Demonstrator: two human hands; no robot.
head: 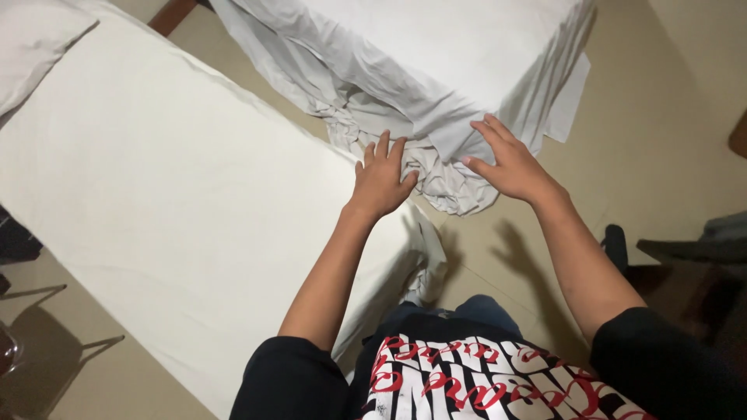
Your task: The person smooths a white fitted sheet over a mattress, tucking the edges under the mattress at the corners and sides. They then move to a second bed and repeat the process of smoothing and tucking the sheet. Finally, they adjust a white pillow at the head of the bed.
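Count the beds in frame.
2. One bed with a smooth white sheet runs along the left; the other bed is at top centre, its loose sheet bunched at the corner under both hands. Others may be out of frame.

Crumpled white sheet (436, 167) hanging off bed corner

A made bed (156, 179) with a pillow (35, 39) stands on the tan floor (661, 132).

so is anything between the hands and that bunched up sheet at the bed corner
Nothing visible. The left hand and right hand both lie open right on the bunched sheet hanging off the bed corner, with no other thing between.
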